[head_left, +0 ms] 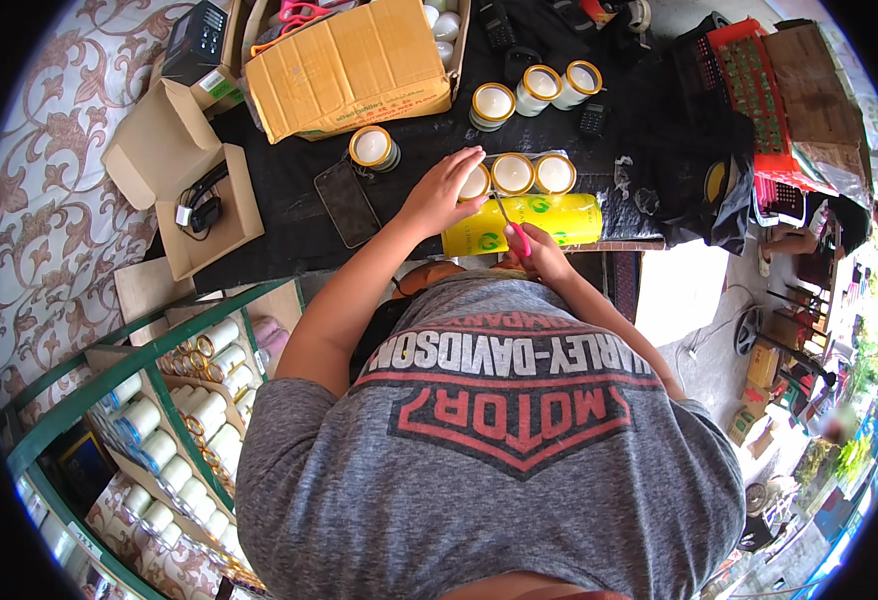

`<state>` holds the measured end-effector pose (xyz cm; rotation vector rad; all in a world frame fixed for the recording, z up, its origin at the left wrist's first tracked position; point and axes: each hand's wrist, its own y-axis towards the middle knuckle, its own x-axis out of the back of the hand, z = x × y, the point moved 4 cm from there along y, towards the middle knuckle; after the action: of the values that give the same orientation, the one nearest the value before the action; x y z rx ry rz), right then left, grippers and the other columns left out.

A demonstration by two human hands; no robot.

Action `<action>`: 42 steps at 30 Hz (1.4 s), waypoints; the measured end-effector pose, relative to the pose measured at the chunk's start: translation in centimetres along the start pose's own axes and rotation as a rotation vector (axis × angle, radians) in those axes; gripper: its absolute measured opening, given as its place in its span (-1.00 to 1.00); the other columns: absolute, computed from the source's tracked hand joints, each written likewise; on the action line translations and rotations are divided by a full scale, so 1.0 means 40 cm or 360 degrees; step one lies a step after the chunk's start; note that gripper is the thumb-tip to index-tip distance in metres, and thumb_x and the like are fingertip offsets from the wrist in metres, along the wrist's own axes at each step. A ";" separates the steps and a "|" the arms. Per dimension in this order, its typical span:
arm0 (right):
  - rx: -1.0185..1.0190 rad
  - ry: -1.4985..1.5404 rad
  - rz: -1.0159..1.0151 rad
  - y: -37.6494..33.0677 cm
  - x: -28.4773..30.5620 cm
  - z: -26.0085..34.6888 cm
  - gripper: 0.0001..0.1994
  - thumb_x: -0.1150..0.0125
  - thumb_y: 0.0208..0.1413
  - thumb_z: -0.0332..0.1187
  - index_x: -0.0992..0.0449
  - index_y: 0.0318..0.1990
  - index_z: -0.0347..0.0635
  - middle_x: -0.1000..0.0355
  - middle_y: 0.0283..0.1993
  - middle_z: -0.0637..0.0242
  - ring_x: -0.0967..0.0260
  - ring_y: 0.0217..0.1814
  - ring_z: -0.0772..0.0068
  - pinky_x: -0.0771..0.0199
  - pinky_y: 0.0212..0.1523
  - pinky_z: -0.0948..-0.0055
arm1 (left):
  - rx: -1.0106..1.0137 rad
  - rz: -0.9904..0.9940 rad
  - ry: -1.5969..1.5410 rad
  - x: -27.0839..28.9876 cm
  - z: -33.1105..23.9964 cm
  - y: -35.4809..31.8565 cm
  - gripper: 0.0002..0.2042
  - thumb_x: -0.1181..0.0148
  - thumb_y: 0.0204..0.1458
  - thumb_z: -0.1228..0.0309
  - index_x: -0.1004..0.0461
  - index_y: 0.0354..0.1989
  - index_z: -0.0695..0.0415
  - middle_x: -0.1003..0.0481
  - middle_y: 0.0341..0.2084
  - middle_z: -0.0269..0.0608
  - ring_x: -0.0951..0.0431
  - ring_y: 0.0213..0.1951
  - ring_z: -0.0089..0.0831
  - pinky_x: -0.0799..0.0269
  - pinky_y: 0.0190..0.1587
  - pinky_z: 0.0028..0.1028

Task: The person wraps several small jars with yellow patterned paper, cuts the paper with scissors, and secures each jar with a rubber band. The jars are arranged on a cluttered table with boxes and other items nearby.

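Three jar candles (512, 174) with white wax and gold rims stand in a row near the table's front edge. My left hand (441, 196) is cupped round the leftmost candle of that row, fingers stretched along its far side and thumb on the near side. In my right hand (542, 256) is a pair of scissors (523, 238) with pink handles. Its blades point up and left, toward the gap between the left and middle candles. A yellow plastic wrapper (569, 220) with green marks lies directly in front of the row, under the scissors.
A single candle (372, 148) and a dark phone (347, 204) are to the left. Three more candles (539, 88) stand farther back. A cardboard box (354, 75) is behind, an opened carton (217, 205) at left. Green-framed shelves (124, 400) hold several candles. A red crate (744, 90) is at right.
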<state>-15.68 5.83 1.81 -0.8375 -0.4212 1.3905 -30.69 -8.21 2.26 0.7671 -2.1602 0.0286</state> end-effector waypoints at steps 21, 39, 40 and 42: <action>0.0085 -0.0115 -0.0227 0.050 -0.031 0.062 -0.52 -0.21 0.04 0.17 -0.37 -0.45 -0.10 -0.28 -0.60 0.48 -0.08 -0.67 0.70 0.00 -0.69 0.64 | 0.0049 -0.0025 -0.0008 0.001 -0.009 -0.002 -0.36 -0.24 -0.01 0.31 -0.16 0.24 0.25 -0.24 0.20 -0.01 -0.25 0.24 -0.16 -0.16 0.29 -0.32; -0.0010 0.0170 -0.0153 0.073 -0.033 0.102 -0.57 -0.19 0.08 0.12 -0.38 -0.47 -0.07 -0.21 -0.66 0.54 0.12 -0.81 0.78 0.24 -0.80 0.63 | -0.0015 -0.0170 -0.0014 -0.006 -0.003 -0.010 -0.41 -0.31 -0.07 0.30 -0.25 0.15 0.16 -0.30 0.15 -0.09 -0.33 0.17 -0.16 -0.24 0.23 -0.24; -0.0014 0.0161 -0.0162 0.075 -0.031 0.098 -0.57 -0.19 0.08 0.12 -0.37 -0.48 -0.07 -0.20 -0.67 0.55 0.13 -0.81 0.78 0.24 -0.80 0.63 | -0.0030 -0.0190 -0.0017 -0.007 -0.002 -0.012 -0.42 -0.31 -0.07 0.31 -0.26 0.14 0.16 -0.30 0.15 -0.09 -0.33 0.16 -0.16 -0.24 0.22 -0.23; -0.0020 0.0143 -0.0179 0.077 -0.028 0.091 -0.57 -0.21 0.08 0.11 -0.37 -0.49 -0.07 -0.19 -0.67 0.56 0.13 -0.82 0.77 0.24 -0.80 0.62 | -0.0035 -0.0210 -0.0016 -0.006 -0.001 -0.014 -0.43 -0.31 -0.08 0.30 -0.27 0.13 0.16 -0.31 0.14 -0.09 -0.34 0.15 -0.16 -0.24 0.22 -0.22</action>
<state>-20.55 5.62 2.18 -0.8705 -0.4020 1.2427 -30.24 -8.55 2.01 0.8969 -2.1115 -0.0671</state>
